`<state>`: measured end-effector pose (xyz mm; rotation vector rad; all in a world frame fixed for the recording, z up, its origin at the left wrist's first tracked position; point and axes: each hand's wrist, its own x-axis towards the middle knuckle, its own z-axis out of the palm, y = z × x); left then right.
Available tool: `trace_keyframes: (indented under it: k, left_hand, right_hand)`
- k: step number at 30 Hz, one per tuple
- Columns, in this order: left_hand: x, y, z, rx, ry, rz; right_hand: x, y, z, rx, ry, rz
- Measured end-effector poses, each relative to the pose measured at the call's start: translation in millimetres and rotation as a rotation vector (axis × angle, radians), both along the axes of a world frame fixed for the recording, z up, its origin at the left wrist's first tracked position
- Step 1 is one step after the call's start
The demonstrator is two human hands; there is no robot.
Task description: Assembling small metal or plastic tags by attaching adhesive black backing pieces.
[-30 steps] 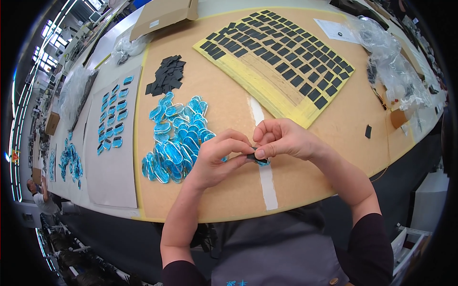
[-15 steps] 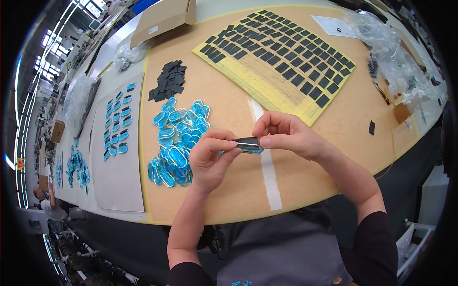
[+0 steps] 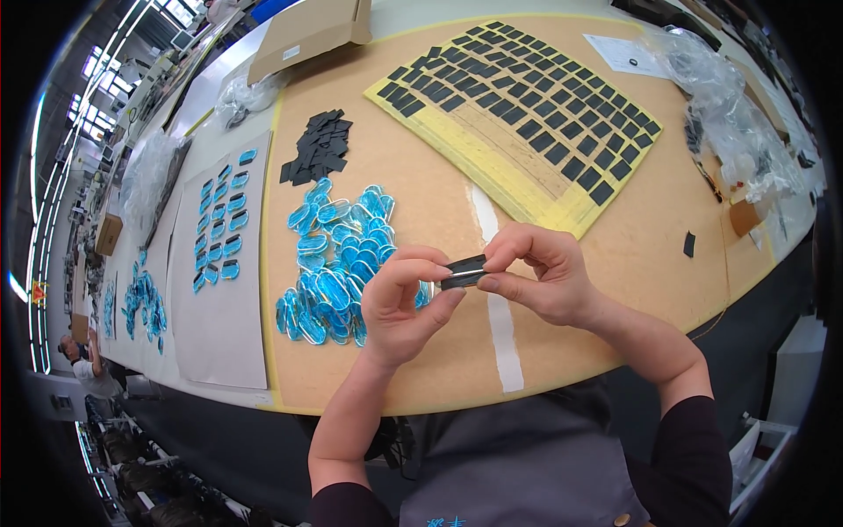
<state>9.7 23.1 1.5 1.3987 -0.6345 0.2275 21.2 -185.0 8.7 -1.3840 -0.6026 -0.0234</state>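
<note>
While the yellow tray sheet (image 3: 562, 189) holds rows of small black rectangles, with some slots near its front edge bare, a clear plastic bag (image 3: 733, 132) beyond it holds items too blurred to name. Above the tan surface (image 3: 421, 184), the left hand (image 3: 399, 303) and right hand (image 3: 540, 272) each pinch one end of a small black strip (image 3: 463, 270), both grips closed on it. Its long axis runs roughly left to right, right end slightly higher. A heap of blue oval pieces (image 3: 338, 259) lies just left.
</note>
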Motion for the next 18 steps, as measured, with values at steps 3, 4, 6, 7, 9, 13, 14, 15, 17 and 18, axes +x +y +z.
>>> trace_keyframes:
  k: [3,4,6,7,9,13,14,15,17,18]
  left_hand:
    - [0,3,0,0.108,-0.024,-0.026]
    - [0,4,-1,0.152,-0.058,0.009]
    - [0,5,0,0.195,-0.091,0.045]
    - [0,4,2,0.251,-0.145,0.067]
    - [0,4,2,0.306,-0.199,0.09]
    - [-7,-4,2,0.13,-0.048,0.117]
    - [-8,-6,3,0.045,0.04,0.123]
    - [-9,-6,2,0.045,0.041,0.123]
    - [-10,-7,1,-0.001,0.054,0.129]
    - [-11,-7,1,0.0,0.056,0.129]
  right_hand:
    - [-2,-3,1,-0.071,-0.02,0.026]
    - [-2,-2,1,-0.071,-0.02,0.029]
    - [-2,-2,0,-0.079,-0.044,0.026]
    - [-2,-2,0,-0.08,-0.043,0.026]
    - [-1,-2,-1,-0.117,-0.075,0.019]
    - [-3,3,-4,-0.043,-0.044,-0.037]
    - [-3,3,-6,-0.035,-0.025,-0.035]
    - [-3,4,-7,-0.026,-0.005,-0.031]
    - [-3,4,-9,-0.013,0.037,-0.011]
    - [-4,5,-10,0.0,0.08,0.01]
